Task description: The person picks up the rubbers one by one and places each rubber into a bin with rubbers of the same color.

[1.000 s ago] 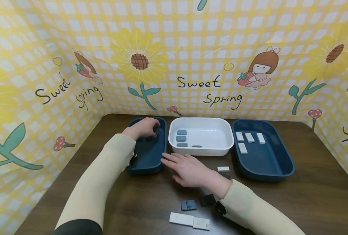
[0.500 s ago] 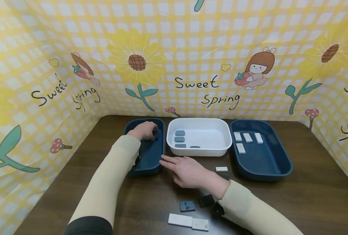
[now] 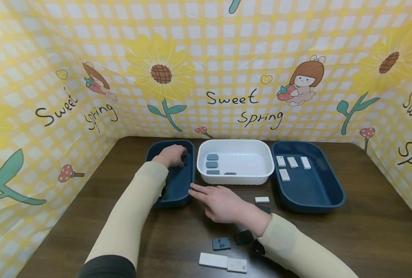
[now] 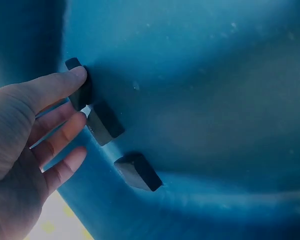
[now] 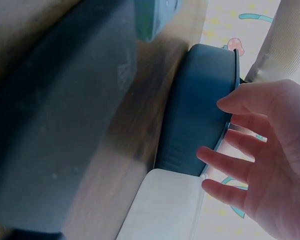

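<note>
Inside the left blue tray (image 3: 178,191), my left hand (image 3: 171,156) pinches a small black block (image 4: 82,95) between thumb and fingers. That block stands at the tray's wall, beside a second black block (image 4: 105,123). A third black block (image 4: 138,171) lies a little apart from these two. My right hand (image 3: 223,204) hovers by the near right corner of the same tray, fingers extended and spread, holding nothing. In the right wrist view its fingertips overlap the tray's rim; I cannot tell whether they touch it.
The white tray (image 3: 235,180) in the middle holds several grey-blue blocks. Several white blocks lie in the right blue tray (image 3: 313,193). On the table are a white block (image 3: 262,200), a grey-blue block (image 3: 221,243), a black block (image 3: 243,237) and two white blocks end to end (image 3: 213,260).
My left hand has moved slightly toward the near side within the left tray. The view has shifted a little; my right hand stays by the tray's corner.
</note>
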`<state>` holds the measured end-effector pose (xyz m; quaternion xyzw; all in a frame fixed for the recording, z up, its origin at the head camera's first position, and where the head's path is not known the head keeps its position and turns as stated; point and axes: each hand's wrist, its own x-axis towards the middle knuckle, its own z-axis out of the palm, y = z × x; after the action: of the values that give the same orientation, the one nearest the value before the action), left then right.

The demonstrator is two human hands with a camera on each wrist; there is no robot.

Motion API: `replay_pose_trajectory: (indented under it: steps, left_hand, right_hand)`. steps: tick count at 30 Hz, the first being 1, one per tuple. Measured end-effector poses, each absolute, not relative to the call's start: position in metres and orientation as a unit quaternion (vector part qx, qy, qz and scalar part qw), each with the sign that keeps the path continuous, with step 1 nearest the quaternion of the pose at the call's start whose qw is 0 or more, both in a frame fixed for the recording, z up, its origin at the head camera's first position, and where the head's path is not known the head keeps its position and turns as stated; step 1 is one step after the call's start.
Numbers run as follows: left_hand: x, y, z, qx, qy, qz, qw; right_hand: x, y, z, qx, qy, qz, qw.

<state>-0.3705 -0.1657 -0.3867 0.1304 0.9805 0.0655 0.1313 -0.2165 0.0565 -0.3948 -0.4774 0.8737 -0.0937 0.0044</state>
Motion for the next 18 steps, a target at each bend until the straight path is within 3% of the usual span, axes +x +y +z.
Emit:
replay_pose_trajectory:
  steps: [18]
  left_hand:
    - [-0.365, -0.175, -0.378, 0.161, 0.979, 0.069, 0.107]
  right_hand:
    - [-0.214, 0.062, -0.391, -0.472, 0.876, -0.096, 0.0]
